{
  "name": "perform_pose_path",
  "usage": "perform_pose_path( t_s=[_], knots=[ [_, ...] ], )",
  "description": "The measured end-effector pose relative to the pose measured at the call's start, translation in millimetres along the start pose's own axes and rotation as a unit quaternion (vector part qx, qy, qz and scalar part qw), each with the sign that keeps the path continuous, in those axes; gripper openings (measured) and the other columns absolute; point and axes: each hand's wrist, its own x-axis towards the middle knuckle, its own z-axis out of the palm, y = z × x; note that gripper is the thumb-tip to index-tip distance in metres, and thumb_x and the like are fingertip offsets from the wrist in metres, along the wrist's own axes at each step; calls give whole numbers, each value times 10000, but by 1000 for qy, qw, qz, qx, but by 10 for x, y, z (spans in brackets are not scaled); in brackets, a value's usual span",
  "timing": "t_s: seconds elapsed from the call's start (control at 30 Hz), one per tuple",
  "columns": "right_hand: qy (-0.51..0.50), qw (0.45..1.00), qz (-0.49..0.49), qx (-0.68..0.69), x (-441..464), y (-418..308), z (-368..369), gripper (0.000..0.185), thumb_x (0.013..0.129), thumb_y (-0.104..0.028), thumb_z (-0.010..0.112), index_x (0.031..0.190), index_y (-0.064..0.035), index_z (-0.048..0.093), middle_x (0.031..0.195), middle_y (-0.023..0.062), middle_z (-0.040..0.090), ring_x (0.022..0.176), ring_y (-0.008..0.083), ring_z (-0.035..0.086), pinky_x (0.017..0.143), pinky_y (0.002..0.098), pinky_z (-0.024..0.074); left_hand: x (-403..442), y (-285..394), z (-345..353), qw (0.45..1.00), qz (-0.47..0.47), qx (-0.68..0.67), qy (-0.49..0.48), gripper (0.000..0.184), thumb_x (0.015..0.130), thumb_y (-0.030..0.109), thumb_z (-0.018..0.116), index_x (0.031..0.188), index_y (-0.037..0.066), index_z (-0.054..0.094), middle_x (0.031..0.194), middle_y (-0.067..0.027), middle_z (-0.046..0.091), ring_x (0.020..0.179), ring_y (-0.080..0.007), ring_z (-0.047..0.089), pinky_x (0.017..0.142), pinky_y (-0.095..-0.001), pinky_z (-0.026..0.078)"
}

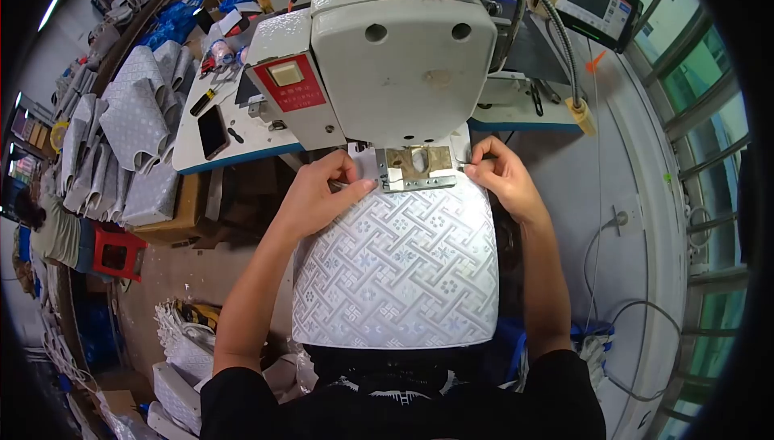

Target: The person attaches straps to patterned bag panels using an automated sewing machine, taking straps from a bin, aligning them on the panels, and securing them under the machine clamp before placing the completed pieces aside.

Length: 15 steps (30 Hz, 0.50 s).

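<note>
Patterned fabric panel (395, 279), silvery white with a faint sheen, lies flat in front of the sewing machine, its far end at the metal clamp and its near edge over the person's black clothing. Interlocking bars and small flower motifs cover its surface; its sides bow slightly outward and its near corners are rounded. The left hand (330, 188) is nearly closed, thumb laid over the panel's far left edge and fingers curled beside it, pinching it there. At the far right corner the right hand (501, 178) pinches too, thumb and forefinger almost together, the other fingers loosely bent. Between the hands sits the metal clamp (418, 183), a flat, worn frame with a rounded opening and a dotted bar along its near side. Above it rises the sewing machine (403, 69), a blocky casing in glossy off-white paint, with a red plate (298, 97) at its left. On the smooth white worktop (262, 140), edged in blue, lies a dark glass-faced phone (212, 131); beyond it, folded fabric (133, 121) hangs in soft, layered curves
</note>
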Motion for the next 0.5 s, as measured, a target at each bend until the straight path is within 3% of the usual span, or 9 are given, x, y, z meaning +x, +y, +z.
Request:
perform_pose_path(
  t_s=[0.33, 0.47, 0.5],
  knots=[
    [-4, 999, -17, 32, 10, 20, 50, 157, 1017, -69, 673, 1088, -59, 535, 787, -91, 485, 723, 0, 399, 673, 193, 312, 53, -117, -21, 999, 16, -36, -8, 358, 889, 316, 821, 890, 24, 614, 801, -60, 623, 750, -141, 574, 685, -306, 471],
    [6, 999, -19, 29, -13, 54, 80, 144, 1029, -88, 650, 1095, -62, 524, 816, -84, 477, 731, 7, 389, 680, 200, 303, 34, -68, -27, 996, -29, -79, -33, 372, 875, 331, 827, 895, 24, 619, 797, -69, 614, 787, -191, 575, 724, -341, 472],
    [11, 999, -22, 27, -31, 66, 89, 139, 1033, -99, 639, 1095, -66, 519, 838, -80, 473, 736, 9, 387, 686, 202, 297, 18, -75, -25, 1000, 7, -14, 0, 376, 874, 335, 825, 883, 21, 619, 788, -72, 603, 803, -208, 569, 741, -353, 468]
  ],
)
